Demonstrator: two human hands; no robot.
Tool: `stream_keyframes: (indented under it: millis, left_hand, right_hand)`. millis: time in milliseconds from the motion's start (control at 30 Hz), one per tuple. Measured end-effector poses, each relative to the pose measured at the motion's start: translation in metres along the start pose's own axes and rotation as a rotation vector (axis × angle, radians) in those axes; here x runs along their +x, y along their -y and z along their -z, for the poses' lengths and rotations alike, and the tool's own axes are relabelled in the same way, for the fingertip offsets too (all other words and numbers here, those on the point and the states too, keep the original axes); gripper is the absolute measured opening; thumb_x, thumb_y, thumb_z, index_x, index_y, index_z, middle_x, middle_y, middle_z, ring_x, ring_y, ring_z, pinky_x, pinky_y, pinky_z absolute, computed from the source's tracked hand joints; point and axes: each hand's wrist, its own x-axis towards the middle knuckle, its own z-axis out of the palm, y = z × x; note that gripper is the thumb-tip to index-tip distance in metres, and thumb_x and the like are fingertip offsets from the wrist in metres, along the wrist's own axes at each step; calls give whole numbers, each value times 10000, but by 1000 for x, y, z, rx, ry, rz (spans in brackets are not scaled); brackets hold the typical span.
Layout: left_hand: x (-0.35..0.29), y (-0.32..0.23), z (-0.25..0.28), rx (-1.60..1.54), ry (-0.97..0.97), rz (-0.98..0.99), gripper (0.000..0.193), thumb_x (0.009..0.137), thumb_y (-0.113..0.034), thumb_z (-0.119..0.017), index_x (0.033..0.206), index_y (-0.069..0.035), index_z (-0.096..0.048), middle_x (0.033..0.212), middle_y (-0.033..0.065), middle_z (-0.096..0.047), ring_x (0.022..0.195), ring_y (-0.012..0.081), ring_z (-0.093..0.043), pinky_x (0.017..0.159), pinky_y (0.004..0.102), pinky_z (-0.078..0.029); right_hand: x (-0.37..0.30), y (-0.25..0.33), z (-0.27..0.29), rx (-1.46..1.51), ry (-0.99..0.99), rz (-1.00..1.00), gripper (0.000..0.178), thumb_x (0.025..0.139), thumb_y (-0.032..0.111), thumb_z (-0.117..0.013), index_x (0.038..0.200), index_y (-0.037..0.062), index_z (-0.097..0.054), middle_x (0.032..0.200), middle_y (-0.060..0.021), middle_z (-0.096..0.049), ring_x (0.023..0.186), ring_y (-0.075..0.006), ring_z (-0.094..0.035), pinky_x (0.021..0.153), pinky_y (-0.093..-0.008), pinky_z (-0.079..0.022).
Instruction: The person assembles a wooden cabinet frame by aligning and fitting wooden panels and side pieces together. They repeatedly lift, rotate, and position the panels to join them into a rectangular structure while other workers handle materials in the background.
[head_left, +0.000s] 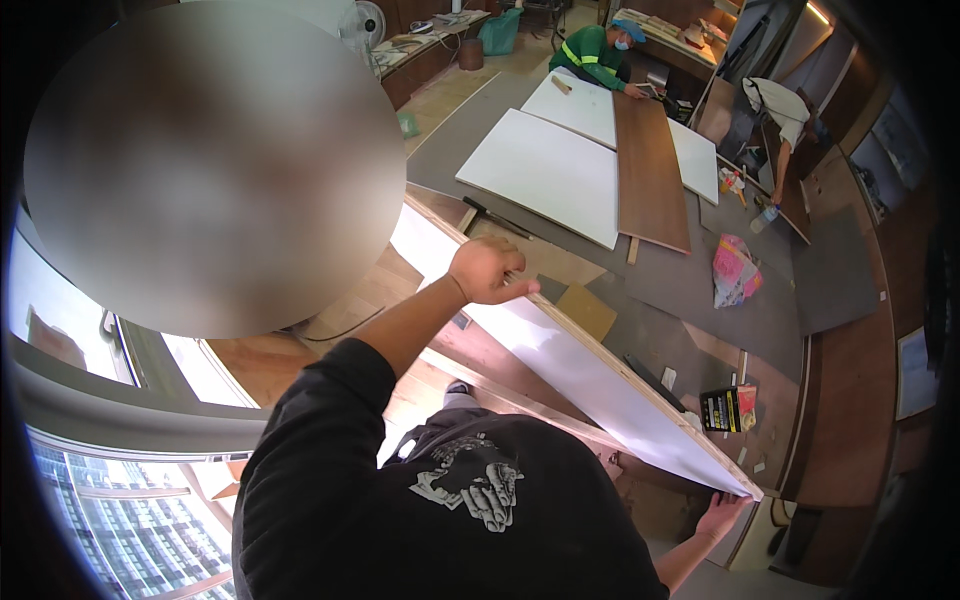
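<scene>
A long white panel with a bare wood edge stands on its side in front of my body, running from upper left to lower right. My left hand is closed over its upper edge, with the thumb along the near side. At the lower right end of the panel, my right hand grips the corner, its fingers partly hidden. The panel's left end disappears behind a large blurred patch.
White boards and a brown board lie on the grey floor sheet. A pink bag and a black box lie to the right. Two people work beyond: one in green, another in a light top. Windows flank my left.
</scene>
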Motion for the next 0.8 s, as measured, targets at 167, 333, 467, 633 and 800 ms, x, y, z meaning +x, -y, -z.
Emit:
stream_keyframes:
  millis: [167,333,467,633,800]
  left_hand:
    - [-8,2,8,139,178,-108,531,723,-635,-817,735,-131,-649,735,25,-609,762,261,-620,712,375,-473]
    - [-1,-2,4,196,125,-94,564,692,-654,-832,715,-130,-624,728,32,-593,742,271,-613,703,383,-481]
    - [2,0,-4,174,33,-119,564,674,-636,-857,701,-128,-615,725,41,-588,721,285,-617,685,394,-499]
    - [-1,1,-4,190,38,-114,563,636,-640,-876,743,-125,-674,724,33,-602,721,275,-631,672,400,-509]
    - [-3,-2,-3,230,79,-86,582,636,-678,-850,711,-130,-669,713,29,-601,720,262,-632,692,389,-497]
  right_hand:
    - [11,-19,20,-78,-13,60,891,949,623,-663,1622,155,-313,1628,-77,-360,1507,-251,-293,1184,-479,-238]
    - [21,-30,22,-5,-14,53,873,943,622,-668,1613,178,-328,1628,-65,-371,1504,-250,-310,1197,-468,-236]
    - [26,-44,17,17,-40,117,939,967,699,-580,1651,160,-230,1687,-78,-275,1554,-250,-226,1240,-461,-197]
    - [21,-44,9,12,-24,115,928,969,697,-574,1639,140,-255,1666,-77,-307,1535,-237,-261,1233,-433,-202]
    - [14,-45,4,73,-73,105,827,993,591,-607,1623,159,-289,1630,-57,-373,1510,-241,-321,1219,-412,-242]
